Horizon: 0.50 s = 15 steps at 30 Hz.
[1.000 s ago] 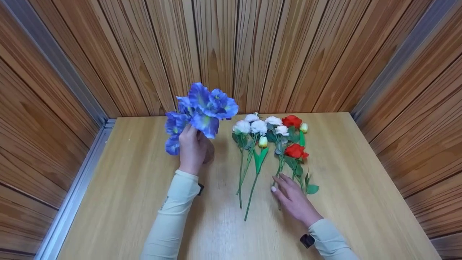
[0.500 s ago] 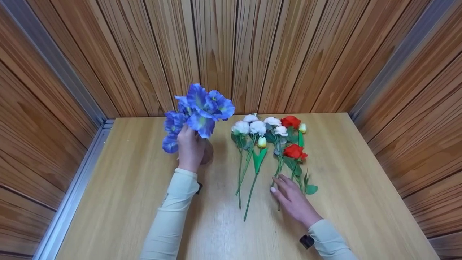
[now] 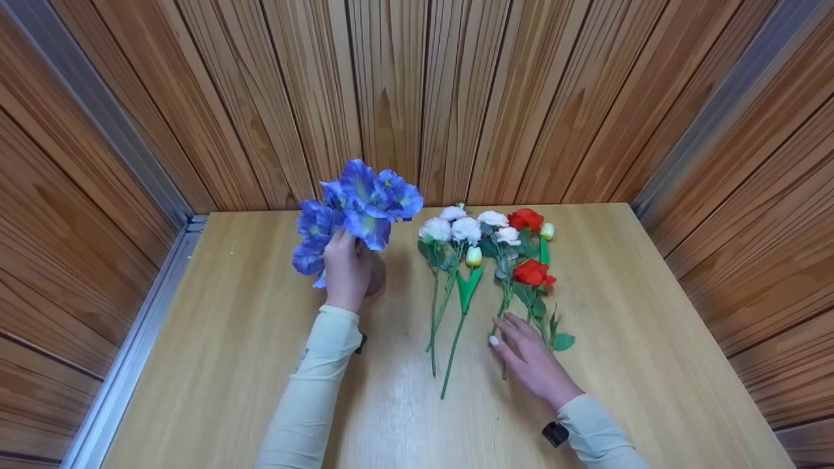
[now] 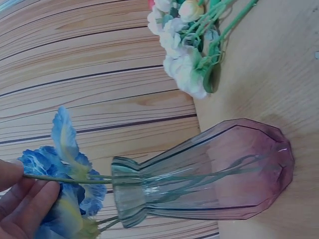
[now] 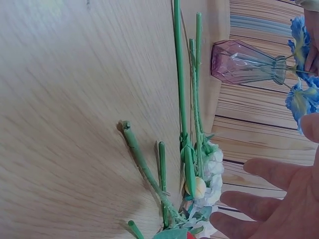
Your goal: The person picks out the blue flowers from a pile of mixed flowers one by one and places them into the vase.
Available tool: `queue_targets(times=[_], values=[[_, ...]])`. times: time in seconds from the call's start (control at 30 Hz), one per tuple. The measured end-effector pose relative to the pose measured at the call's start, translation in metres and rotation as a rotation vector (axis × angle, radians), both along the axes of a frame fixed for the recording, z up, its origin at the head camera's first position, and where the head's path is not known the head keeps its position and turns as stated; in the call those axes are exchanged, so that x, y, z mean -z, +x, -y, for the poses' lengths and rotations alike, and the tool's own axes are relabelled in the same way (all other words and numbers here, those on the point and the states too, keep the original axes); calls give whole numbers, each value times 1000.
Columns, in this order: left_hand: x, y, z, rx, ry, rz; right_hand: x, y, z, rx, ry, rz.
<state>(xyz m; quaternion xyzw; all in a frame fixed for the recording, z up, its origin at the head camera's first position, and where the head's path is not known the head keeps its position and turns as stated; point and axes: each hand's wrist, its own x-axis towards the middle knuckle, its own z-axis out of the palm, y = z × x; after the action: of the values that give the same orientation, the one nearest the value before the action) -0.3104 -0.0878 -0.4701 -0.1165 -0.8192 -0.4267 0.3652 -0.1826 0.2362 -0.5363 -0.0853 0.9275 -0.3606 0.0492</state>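
My left hand [image 3: 347, 270] pinches the green stem [image 4: 50, 178] of a blue iris [image 3: 368, 202] between thumb and fingers. Stems of the blue flowers run down through the neck of a faceted glass vase [image 4: 214, 174], tinted pink at its base and bluish at the top. The vase stands upright on the table, mostly hidden behind the hand in the head view. My right hand [image 3: 531, 361], its fingers extended and holding nothing, hovers by the lower stems of the white flowers [image 3: 498, 225]; the right wrist view shows those fingers apart from the stems.
Left of the right hand lie more white flowers [image 3: 449, 228] and a yellow tulip [image 3: 474, 256] with a long stem. Red roses [image 3: 533, 273] and another yellow tulip [image 3: 547, 230] lie at the right. Wood-panelled walls [image 3: 391, 98] enclose the table [image 3: 228, 365] at the back and sides.
The left hand and the blue irises have dipped slightly, and the blooms have shifted a little. My right hand keeps its place beside the stems.
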Motion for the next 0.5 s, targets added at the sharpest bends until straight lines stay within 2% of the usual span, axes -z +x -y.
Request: queue_targets(times=[0.33, 0.5], values=[[18, -10, 3, -31, -4, 60, -5, 0, 1, -9, 7, -7], [23, -10, 5, -27, 29, 135, -3, 0, 2, -2, 19, -11]])
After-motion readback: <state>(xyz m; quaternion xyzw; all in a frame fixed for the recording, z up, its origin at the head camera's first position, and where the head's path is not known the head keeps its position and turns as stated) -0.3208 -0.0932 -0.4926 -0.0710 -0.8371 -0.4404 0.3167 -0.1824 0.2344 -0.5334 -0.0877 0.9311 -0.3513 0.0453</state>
